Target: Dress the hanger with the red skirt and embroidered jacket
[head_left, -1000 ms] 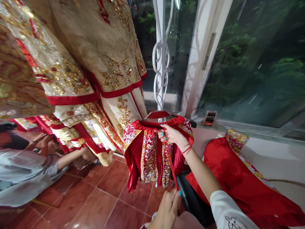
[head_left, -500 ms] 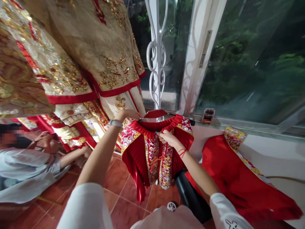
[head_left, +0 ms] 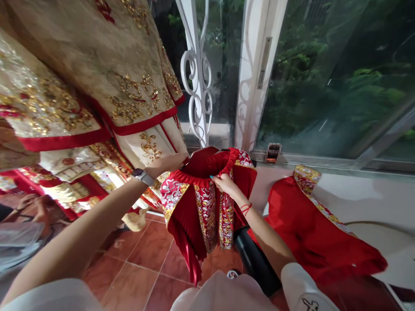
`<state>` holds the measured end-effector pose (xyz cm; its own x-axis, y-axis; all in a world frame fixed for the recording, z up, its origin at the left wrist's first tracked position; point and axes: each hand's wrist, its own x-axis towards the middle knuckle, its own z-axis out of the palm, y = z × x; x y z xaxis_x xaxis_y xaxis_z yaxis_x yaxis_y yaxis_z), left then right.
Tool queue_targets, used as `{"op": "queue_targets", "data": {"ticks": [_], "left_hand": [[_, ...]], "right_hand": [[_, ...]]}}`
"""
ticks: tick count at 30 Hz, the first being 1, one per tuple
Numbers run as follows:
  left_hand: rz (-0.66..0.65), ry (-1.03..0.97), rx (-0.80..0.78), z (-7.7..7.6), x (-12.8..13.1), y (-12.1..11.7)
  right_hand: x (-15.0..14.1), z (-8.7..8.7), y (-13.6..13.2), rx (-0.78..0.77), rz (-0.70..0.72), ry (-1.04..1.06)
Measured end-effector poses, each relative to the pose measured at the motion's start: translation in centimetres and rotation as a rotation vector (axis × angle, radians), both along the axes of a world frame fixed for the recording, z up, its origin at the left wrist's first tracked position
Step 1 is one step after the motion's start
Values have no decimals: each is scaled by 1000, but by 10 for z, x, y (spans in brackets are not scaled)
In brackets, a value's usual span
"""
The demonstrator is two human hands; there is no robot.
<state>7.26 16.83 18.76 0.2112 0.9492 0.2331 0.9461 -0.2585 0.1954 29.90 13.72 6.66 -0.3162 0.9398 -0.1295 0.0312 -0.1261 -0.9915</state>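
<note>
A red pleated skirt (head_left: 184, 206) with embroidered silver and gold panels hangs in front of me, its gathered waistband spread around a wire clothes hanger (head_left: 201, 141). My left hand (head_left: 173, 163), below a watch on the wrist, is closed at the hanger's left end beside the waistband; its fingertips are mostly hidden. At the front of the waistband my right hand (head_left: 224, 183) pinches the gathered red cloth between thumb and fingers. A red string circles that wrist.
Cream and red sequined garments (head_left: 129, 99) hang at left. A white scrolled metal stand (head_left: 196, 82) rises before the window (head_left: 324, 86). Another red garment (head_left: 311, 224) lies at right beside a black object (head_left: 254, 257). A person's arms (head_left: 35, 211) show at lower left.
My view has swung right and the left forearm is stretched out more. The waistband now gapes wider. My right hand keeps its pinch on the front.
</note>
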Motion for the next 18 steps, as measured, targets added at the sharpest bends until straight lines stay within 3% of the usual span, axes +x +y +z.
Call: {"op": "queue_targets", "data": {"ticks": [2, 4, 8, 11, 13, 15, 16, 18], "left_hand": [[33, 153, -12, -6, 6, -17], [145, 226, 69, -9, 15, -31], [371, -10, 313, -15, 26, -43], [398, -290, 427, -29, 26, -48], [351, -469, 507, -50, 28, -59], [300, -645, 564, -81, 41, -78], [272, -737, 549, -99, 53, -89], [148, -904, 338, -136, 83, -111]], "right_hand": [[1, 4, 1, 33, -14, -37], [2, 9, 2, 108, -64, -83], [8, 13, -1, 262, -153, -60], [11, 1, -7, 107, -57, 19], [11, -9, -10, -52, 19, 68], [9, -16, -11, -143, 28, 120], [8, -18, -11, -160, 25, 149], [5, -20, -11, -178, 46, 209]]}}
